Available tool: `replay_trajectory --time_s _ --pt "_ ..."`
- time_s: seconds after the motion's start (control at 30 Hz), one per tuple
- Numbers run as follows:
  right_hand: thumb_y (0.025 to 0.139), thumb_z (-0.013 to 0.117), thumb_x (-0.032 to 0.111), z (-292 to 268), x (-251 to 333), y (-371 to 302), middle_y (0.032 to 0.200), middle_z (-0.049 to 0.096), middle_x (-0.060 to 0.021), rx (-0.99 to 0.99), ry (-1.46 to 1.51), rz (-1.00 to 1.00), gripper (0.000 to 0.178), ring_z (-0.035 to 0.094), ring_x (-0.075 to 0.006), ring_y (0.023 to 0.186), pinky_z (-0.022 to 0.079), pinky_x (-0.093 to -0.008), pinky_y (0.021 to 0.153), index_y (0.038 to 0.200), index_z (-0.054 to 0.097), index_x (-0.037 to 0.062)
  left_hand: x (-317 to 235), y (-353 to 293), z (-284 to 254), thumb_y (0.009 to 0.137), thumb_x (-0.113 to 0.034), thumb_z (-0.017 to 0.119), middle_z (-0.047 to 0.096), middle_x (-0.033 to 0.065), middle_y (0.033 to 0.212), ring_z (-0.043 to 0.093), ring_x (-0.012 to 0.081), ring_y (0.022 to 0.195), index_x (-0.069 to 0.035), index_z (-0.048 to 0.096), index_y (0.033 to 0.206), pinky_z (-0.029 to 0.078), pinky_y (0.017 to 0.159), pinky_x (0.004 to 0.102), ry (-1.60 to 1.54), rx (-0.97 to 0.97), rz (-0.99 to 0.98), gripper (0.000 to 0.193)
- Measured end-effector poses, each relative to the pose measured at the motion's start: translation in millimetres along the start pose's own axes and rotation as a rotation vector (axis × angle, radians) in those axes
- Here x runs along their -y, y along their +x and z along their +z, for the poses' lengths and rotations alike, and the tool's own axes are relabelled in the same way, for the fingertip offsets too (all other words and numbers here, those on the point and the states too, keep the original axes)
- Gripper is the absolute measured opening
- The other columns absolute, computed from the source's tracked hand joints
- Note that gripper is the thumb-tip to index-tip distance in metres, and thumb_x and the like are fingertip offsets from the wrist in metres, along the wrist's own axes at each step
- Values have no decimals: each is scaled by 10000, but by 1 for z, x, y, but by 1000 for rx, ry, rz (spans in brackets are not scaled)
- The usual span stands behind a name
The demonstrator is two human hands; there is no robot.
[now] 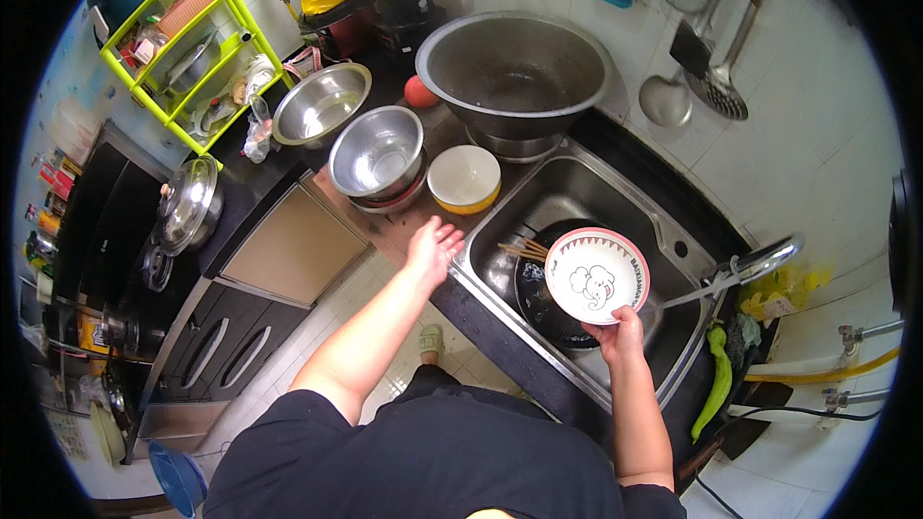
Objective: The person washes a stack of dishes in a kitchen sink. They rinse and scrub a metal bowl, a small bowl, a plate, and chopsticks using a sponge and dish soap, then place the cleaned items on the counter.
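1. From my feed, the right hand (pixel 620 334) pinches the near rim of a white bowl (pixel 596 275) with a pink edge and an elephant drawing, holding it tilted over the sink (pixel 577 183).
2. Under the bowl, down in the sink, I see a dark pan (pixel 538 293) with wooden chopsticks (pixel 524 250) lying across its left side.
3. The left hand (pixel 433 248) rests flat on the counter edge (pixel 399 231) just left of the sink, fingers spread, holding nothing.
4. Just beyond that hand sit a small yellow bowl (pixel 464 178) and stacked steel bowls (pixel 377 154).
5. A big steel basin (pixel 514 72) stands behind the sink.
6. The tap (pixel 760 264) reaches in from the right.
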State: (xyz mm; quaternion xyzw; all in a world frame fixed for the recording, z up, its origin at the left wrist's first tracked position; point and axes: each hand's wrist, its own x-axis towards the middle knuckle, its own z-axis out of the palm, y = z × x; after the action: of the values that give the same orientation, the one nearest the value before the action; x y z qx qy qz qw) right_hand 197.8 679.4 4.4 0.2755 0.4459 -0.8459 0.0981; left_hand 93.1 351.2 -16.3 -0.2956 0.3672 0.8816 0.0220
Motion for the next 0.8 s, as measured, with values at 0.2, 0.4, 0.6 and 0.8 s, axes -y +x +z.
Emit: replay_trajectory --time_s 0.2,0.4,0.6,0.8 --pt "757 395 166 105 19 -16 1127 534 -215 112 -6 47 508 604 -335 906 559 -443 657 1213 375 -57 -66 58 -50 878 -206 480 530 171 893 563 355 926 36 420 984 464 855 468 -205 -57 -55 271" --pt "761 398 149 205 17 1 1081 549 -230 121 -118 99 492 616 -336 871 571 -438 625 1189 366 -89 -123 71 -67 913 -194 376 569 206 926 610 329 786 60 445 1059 558 678 404 -167 -64 -206 300" --pt "749 402 121 277 -4 22 1028 566 -215 158 -193 174 472 627 -326 825 577 -416 623 1168 377 -97 -179 112 -88 911 -128 301 520 248 1088 574 381 900 83 413 1145 559 716 448 76 85 -337 334" --pt "718 425 89 304 -38 22 1083 542 -221 212 -253 211 503 600 -332 903 541 -460 705 1191 390 -81 -216 129 -106 906 -109 304 543 228 1062 589 348 866 84 411 1138 575 670 409 142 52 -201 320"
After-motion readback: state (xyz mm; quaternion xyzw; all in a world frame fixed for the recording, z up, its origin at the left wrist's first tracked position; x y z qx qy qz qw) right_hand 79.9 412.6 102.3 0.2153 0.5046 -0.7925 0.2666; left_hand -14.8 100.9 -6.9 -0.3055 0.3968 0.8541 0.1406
